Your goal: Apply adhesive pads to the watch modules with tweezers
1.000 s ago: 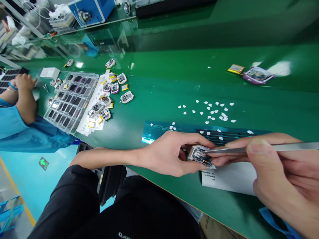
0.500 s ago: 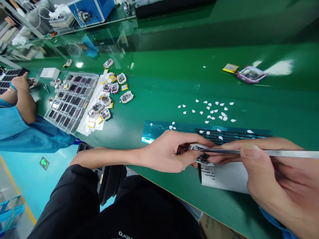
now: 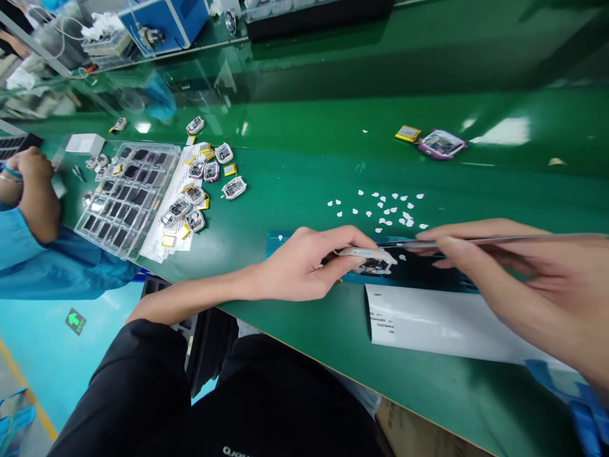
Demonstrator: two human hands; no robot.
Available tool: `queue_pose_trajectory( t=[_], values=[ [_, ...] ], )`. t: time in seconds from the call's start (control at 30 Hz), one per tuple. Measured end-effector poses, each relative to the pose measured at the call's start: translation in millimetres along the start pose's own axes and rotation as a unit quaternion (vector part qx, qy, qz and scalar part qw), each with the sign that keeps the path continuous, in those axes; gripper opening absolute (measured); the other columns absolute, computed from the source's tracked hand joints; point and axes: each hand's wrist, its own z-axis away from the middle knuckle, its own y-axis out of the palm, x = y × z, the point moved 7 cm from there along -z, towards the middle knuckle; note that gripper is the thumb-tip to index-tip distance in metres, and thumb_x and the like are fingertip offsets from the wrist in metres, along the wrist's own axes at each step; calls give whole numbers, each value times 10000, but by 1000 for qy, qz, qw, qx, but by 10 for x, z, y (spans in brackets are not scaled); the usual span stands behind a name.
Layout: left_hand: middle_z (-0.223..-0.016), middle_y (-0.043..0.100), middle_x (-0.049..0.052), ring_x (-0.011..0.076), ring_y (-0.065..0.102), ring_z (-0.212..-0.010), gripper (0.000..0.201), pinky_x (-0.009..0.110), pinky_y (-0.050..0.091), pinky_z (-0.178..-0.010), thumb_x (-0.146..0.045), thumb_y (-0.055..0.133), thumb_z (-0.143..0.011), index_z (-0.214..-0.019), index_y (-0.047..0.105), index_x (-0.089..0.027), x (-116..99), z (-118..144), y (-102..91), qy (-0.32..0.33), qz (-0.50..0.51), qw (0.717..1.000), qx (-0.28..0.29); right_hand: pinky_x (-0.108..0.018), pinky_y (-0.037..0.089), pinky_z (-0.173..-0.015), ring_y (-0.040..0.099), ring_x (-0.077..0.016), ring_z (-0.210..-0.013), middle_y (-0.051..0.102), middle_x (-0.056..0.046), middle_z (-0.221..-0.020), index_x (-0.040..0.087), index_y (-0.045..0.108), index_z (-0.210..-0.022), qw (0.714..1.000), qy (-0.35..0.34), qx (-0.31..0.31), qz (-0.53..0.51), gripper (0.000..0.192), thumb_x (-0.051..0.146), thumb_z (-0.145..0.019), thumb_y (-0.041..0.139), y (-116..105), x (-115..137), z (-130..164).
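Note:
My left hand (image 3: 304,263) pinches a white device housing (image 3: 373,261) with a circuit board inside, tilted on its side above the bench. In my right hand (image 3: 514,273) is a pair of metal tweezers (image 3: 495,240), their tips at the housing's upper edge. Whether the tips grip anything is too small to tell. Below the hands lies a dark blue film strip (image 3: 280,246), partly covered by them, and a white printed sheet (image 3: 423,324). Small white round stickers (image 3: 390,209) with tabs are scattered just beyond.
A purple device housing (image 3: 441,145) with a yellow battery (image 3: 408,133) lies farther back. Several open housings (image 3: 195,195) and batteries sit left on papers, beside a clear compartment tray (image 3: 128,197). A co-worker's hand (image 3: 35,165) is far left. A blue machine (image 3: 164,25) stands behind.
Both hands have lifted slightly, and the housing has tipped more onto its side. The tweezers' tips have moved from inside the housing to its upper edge. The camera view has shifted a little.

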Motion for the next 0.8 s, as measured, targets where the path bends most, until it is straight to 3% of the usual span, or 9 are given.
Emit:
queue_pose_trajectory(
  t=[0.2,0.33,0.5,0.63,0.8],
  values=[
    [-1172,755,137,235,695,-1138,328,379,577,-943,-224,339,-1100,-1254,612,-129,-103,53,192,115,-254,957,82,-293,622,-596,790,-205,-823,815,6,-923,308,742,-640,995,3,43,-95,424,526,-972,595,95,-2,-126],
    [-1293,737,128,243,658,-1228,324,381,568,-928,-136,343,-1069,-1250,612,-134,-33,65,297,147,-389,906,82,-315,649,-689,784,-201,-785,814,8,-940,320,764,-683,992,-3,72,-108,380,504,-970,595,99,-14,-127],
    [-1395,708,119,240,639,-1237,311,361,539,-908,-77,399,-1019,-1171,659,-152,-65,120,395,220,-479,848,58,-288,645,-712,786,-190,-798,814,26,-944,325,761,-688,994,-35,55,-86,380,502,-981,597,43,32,-131],
    [-1430,689,122,242,611,-1269,317,365,524,-947,-83,412,-1017,-1181,672,-159,-57,135,416,227,-489,840,65,-274,630,-662,785,-182,-781,816,28,-962,309,756,-700,996,-52,40,-68,400,502,-1002,577,48,24,-136],
    [-1432,682,115,249,569,-1337,317,365,541,-887,-74,419,-1008,-1193,669,-138,-3,81,402,197,-466,858,87,-288,640,-654,779,-172,-745,811,54,-921,347,812,-868,995,-91,10,-31,271,454,-1011,609,78,94,-102]
  ],
)
